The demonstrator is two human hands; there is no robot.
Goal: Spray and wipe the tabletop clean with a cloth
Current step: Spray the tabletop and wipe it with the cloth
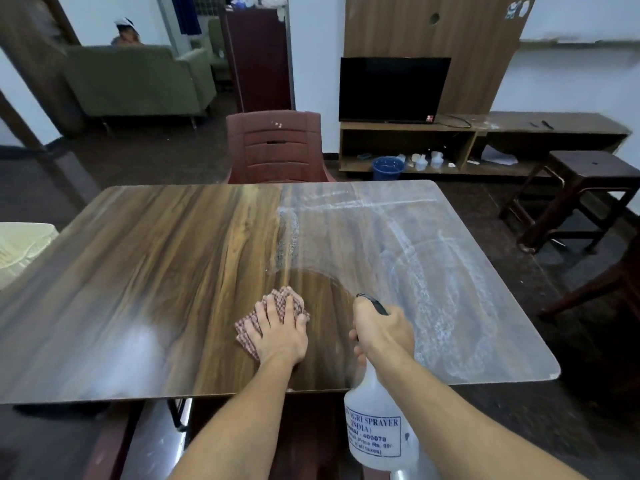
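Observation:
A wood-grain tabletop [145, 271] fills the middle of the view. Its left half looks clean and shiny, while its right half [433, 258] is covered in white dusty smears. My left hand [282, 332] presses flat on a red-checked cloth [289, 301] near the table's front middle, at the edge of a wiped arc. My right hand [381, 332] grips the black trigger head of a translucent white spray bottle [375, 427], which hangs over the front edge with its nozzle pointing toward the dusty half.
A maroon plastic chair [277, 147] stands at the far side of the table. A dark wooden stool [581, 188] is at the right. A TV [391, 90] on a low shelf unit, a blue bucket [388, 168] and a green sofa [138, 79] lie beyond.

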